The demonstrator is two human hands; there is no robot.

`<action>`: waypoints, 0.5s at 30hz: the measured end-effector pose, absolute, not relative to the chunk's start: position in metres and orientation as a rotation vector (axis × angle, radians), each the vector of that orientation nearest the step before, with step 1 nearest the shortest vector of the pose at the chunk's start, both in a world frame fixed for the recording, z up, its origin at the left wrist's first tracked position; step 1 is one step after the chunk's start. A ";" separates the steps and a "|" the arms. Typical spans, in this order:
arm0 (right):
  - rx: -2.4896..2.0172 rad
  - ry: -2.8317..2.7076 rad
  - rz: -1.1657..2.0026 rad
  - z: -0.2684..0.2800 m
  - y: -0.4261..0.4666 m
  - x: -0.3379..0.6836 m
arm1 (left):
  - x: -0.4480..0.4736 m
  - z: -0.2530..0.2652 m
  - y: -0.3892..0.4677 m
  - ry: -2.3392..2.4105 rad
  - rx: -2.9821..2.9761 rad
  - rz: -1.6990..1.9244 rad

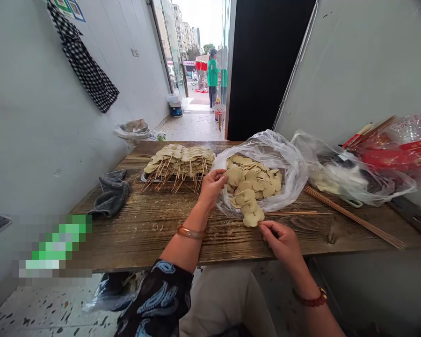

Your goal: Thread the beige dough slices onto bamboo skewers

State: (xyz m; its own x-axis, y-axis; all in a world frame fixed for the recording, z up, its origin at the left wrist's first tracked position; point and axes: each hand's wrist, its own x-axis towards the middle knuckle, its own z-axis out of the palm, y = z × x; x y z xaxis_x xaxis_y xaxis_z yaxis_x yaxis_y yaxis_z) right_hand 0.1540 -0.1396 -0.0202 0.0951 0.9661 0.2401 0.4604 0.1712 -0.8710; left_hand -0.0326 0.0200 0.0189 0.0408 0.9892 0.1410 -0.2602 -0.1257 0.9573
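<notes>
Gray cloth point(110, 194), checkered fabric point(86, 68) on wall point(21, 117), bucket point(176, 110) near glass door point(172, 44), person in green point(212, 72)

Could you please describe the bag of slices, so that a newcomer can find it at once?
On the wooden table, find the stack of skewers. Right of it, by the left hand, sits a clear plastic bag. Unlike the crumpled bag farther right, it gapes open around a heap of round, beige slices.

Bottom of tan slice pile point(257, 180) out of sight inside bag point(293, 171)
</notes>
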 end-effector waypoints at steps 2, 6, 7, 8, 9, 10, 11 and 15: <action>-1.427 -1.525 0.654 -0.020 -0.140 0.154 | -0.033 0.020 0.020 0.921 1.147 1.383; -1.423 -1.542 0.629 -0.020 -0.140 0.153 | -0.033 0.022 0.019 0.940 1.166 1.396; -1.421 -1.545 0.628 -0.020 -0.140 0.154 | -0.033 0.022 0.018 0.942 1.169 1.403; -1.419 -1.547 0.627 -0.021 -0.140 0.153 | -0.032 0.023 0.018 0.944 1.172 1.410; -1.417 -1.551 0.627 -0.021 -0.139 0.153 | -0.032 0.023 0.017 0.943 1.175 1.415; -1.417 -1.555 0.625 -0.021 -0.139 0.153 | -0.032 0.024 0.017 0.942 1.179 1.419; -1.418 -1.559 0.620 -0.021 -0.139 0.153 | -0.032 0.024 0.016 0.940 1.184 1.420; -1.420 -1.583 0.567 -0.022 -0.137 0.152 | -0.031 0.024 0.016 0.942 1.220 1.421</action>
State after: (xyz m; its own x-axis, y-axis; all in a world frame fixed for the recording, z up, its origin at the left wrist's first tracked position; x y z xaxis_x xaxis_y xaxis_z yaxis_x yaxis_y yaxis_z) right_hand 0.1516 -0.1370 -0.0217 0.0727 0.9455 0.3173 0.5293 0.2330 -0.8158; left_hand -0.0313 0.0162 0.0239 0.0069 0.9790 0.2035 -0.1937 -0.1984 0.9608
